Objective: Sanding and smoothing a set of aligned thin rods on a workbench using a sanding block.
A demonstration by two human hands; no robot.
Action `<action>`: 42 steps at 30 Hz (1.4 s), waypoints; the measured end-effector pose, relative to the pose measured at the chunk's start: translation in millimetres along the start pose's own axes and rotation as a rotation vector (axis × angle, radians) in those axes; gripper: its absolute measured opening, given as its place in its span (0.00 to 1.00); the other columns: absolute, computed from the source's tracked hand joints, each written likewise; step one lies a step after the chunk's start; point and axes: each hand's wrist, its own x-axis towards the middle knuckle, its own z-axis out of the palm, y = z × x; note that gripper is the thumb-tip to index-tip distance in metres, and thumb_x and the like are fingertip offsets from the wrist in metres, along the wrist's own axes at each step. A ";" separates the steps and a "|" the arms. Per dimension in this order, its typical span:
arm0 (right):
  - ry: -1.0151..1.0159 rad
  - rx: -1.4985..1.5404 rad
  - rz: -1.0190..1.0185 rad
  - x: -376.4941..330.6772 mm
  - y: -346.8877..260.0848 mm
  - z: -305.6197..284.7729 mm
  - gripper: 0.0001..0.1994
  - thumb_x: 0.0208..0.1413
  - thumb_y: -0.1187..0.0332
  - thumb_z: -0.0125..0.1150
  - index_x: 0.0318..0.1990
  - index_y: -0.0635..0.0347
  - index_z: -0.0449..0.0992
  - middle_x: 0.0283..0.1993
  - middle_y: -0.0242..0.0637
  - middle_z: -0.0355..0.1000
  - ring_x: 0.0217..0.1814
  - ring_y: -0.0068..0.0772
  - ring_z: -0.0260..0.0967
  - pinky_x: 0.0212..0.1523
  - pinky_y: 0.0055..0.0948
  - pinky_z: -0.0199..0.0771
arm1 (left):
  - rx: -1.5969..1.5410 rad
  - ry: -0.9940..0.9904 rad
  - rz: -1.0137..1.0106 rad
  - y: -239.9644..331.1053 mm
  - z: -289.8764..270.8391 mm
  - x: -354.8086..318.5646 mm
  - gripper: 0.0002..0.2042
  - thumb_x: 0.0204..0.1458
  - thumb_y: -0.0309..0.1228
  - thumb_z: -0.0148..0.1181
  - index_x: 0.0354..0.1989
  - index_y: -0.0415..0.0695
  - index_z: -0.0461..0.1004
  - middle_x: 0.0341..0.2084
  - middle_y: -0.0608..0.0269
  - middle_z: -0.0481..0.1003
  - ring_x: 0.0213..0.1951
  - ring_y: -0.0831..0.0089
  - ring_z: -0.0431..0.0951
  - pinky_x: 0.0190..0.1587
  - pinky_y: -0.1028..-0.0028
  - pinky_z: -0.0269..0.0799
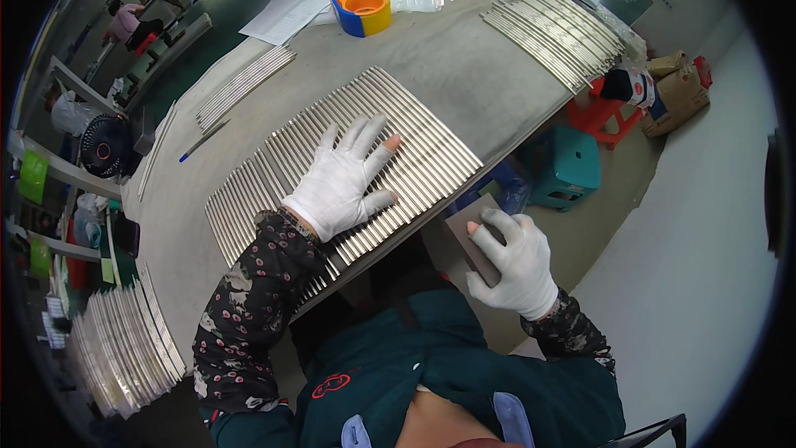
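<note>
A wide row of thin shiny metal rods (414, 133) lies side by side near the table's front edge. My left hand (342, 178), in a white glove with some fingertips bare, rests flat on the rods with its fingers spread. Beyond the table edge, to the right, my right hand (518, 265) in a similar glove grips a flat grey-brown rectangular block (466, 236). The block is held apart from the rods, and my fingers cover part of it.
More rods (555, 37) lie at the far right, a small bundle (245, 87) at the back left, and wrapped rods (124, 340) at the near left. A tape dispenser (361, 12) and a pen (203, 141) are on the table (448, 50). A teal stool (566, 168) stands right.
</note>
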 end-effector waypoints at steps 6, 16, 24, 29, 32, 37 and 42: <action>0.065 -0.043 0.080 -4.6 21.4 -9.8 0.30 0.25 0.66 0.65 0.47 0.56 0.72 0.49 0.43 0.67 0.39 0.44 0.65 0.36 0.38 0.71 | 0.012 -0.007 0.088 13.5 12.9 56.4 0.31 0.55 0.51 0.48 0.61 0.41 0.60 0.64 0.51 0.55 0.66 0.52 0.51 0.65 0.45 0.44; 0.034 0.053 -0.244 30.2 37.9 3.2 0.29 0.26 0.62 0.67 0.45 0.55 0.74 0.48 0.40 0.68 0.40 0.45 0.67 0.37 0.38 0.72 | -0.035 0.009 0.095 18.3 23.4 96.8 0.29 0.55 0.51 0.47 0.58 0.40 0.63 0.59 0.54 0.61 0.65 0.52 0.54 0.64 0.45 0.45; 0.289 -0.126 -0.028 74.0 104.8 -10.1 0.28 0.37 0.57 0.67 0.49 0.59 0.73 0.56 0.46 0.64 0.54 0.53 0.61 0.51 0.43 0.66 | -0.051 0.004 0.127 25.6 18.2 53.8 0.34 0.52 0.52 0.50 0.61 0.38 0.59 0.63 0.43 0.54 0.66 0.48 0.51 0.65 0.46 0.42; -0.021 -0.377 -0.054 131.1 118.0 19.2 0.35 0.49 0.37 0.51 0.52 0.60 0.73 0.62 0.51 0.59 0.68 0.61 0.45 0.63 0.56 0.49 | -0.103 -0.076 0.198 32.8 5.9 -8.7 0.39 0.49 0.57 0.51 0.65 0.44 0.52 0.65 0.43 0.51 0.65 0.46 0.51 0.64 0.42 0.41; 0.057 -0.442 -0.168 145.3 84.9 7.7 0.37 0.50 0.35 0.46 0.51 0.62 0.73 0.63 0.52 0.58 0.70 0.62 0.43 0.65 0.60 0.42 | -0.122 -0.087 0.110 27.5 -3.4 -60.8 0.40 0.52 0.62 0.42 0.68 0.50 0.46 0.65 0.44 0.51 0.65 0.45 0.53 0.62 0.37 0.40; -0.377 0.147 -0.577 138.2 8.3 47.2 0.38 0.48 0.38 0.52 0.59 0.60 0.63 0.61 0.55 0.58 0.68 0.57 0.50 0.65 0.53 0.49 | -0.114 -0.025 -0.096 11.9 -11.5 -131.7 0.38 0.55 0.63 0.34 0.67 0.50 0.49 0.63 0.43 0.53 0.63 0.43 0.55 0.62 0.38 0.41; -0.450 0.118 -0.658 134.8 -43.7 74.3 0.42 0.52 0.34 0.42 0.60 0.66 0.60 0.62 0.62 0.55 0.67 0.62 0.49 0.66 0.53 0.47 | -0.110 -0.063 -0.161 8.1 -22.2 -170.9 0.38 0.49 0.57 0.48 0.66 0.48 0.52 0.64 0.45 0.53 0.64 0.46 0.53 0.63 0.42 0.42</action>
